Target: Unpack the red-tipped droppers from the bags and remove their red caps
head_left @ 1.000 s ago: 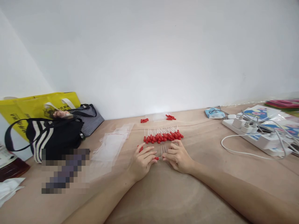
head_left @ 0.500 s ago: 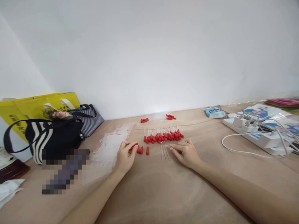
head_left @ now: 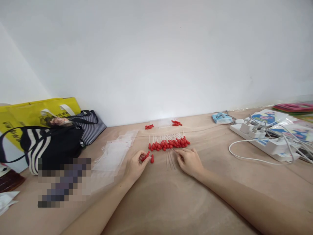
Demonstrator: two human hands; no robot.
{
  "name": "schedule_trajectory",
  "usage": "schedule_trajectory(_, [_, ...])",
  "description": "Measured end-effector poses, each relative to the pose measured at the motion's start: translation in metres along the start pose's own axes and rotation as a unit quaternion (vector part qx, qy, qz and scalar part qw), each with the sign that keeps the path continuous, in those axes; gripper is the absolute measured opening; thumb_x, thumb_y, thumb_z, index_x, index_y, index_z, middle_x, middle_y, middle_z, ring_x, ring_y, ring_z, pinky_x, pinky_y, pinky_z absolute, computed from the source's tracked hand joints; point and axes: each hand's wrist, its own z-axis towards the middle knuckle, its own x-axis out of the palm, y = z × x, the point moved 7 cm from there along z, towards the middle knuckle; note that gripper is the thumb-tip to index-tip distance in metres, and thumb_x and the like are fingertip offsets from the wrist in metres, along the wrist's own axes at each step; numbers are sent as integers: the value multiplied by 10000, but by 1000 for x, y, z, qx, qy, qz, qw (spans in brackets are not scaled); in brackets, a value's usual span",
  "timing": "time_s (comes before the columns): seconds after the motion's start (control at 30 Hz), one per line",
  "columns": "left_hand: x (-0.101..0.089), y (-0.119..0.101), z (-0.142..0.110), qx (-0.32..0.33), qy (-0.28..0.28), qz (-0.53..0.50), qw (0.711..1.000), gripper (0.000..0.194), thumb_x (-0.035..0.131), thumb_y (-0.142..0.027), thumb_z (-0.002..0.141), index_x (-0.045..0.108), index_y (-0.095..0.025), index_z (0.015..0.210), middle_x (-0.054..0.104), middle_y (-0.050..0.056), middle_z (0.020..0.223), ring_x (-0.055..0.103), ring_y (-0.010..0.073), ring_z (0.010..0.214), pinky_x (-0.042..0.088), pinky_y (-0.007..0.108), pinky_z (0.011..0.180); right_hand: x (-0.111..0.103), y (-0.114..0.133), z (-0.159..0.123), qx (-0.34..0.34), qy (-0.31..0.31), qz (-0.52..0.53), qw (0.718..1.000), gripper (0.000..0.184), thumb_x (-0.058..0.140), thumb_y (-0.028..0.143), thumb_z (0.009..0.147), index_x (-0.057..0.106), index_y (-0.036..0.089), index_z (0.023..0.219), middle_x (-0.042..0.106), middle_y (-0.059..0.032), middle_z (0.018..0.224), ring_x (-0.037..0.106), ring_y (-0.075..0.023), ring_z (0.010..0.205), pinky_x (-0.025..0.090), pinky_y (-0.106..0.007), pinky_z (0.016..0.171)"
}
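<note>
Centrally, red bulbs [head_left: 152,159] between both hands, left [head_left: 137,163] pinching one, right's [head_left: 189,161] grip unclear.

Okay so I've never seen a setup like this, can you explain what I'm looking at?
There's no machine here: all three pictures come from one camera on a person's head, looking forward and down at two bare hands. The left hand has its fingers at a small red piece; the right hand is at some thin clear tubes. I can't tell how firmly either grips. Beyond lies a row of red-ended tubes. Clear plastic bags lie left, a power strip right.
</note>
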Motion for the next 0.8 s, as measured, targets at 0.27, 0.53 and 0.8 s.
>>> schedule_trajectory(0.27, [3,0,1,-31,37,-20,999,236,496,-420,750,548,-190,731,584,-20,635,538,119,581,415,217,535,2,15,-2,-44,31,-23,998,227,419,288,825,601,234,950,596,-22,786,515,-145,743,212,-292,657])
schedule_trajectory(0.53, [-1,-3,0,-21,23,-27,999,222,444,-376,795,551,-189,741,606,-8,658,545,130,617,422,234,582,4,18,-2,-65,65,-42,995,330,405,456,829,584,203,940,566,-51,870,495,-181,842,232,-299,692])
schedule_trajectory(0.8, [16,-42,44,110,48,75,990,156,500,-317,766,584,-189,737,565,33,813,519,183,807,409,314,743,1,9,-2,-47,42,6,998,320,433,453,823,578,228,996,561,-29,840,509,-156,804,275,-292,691])
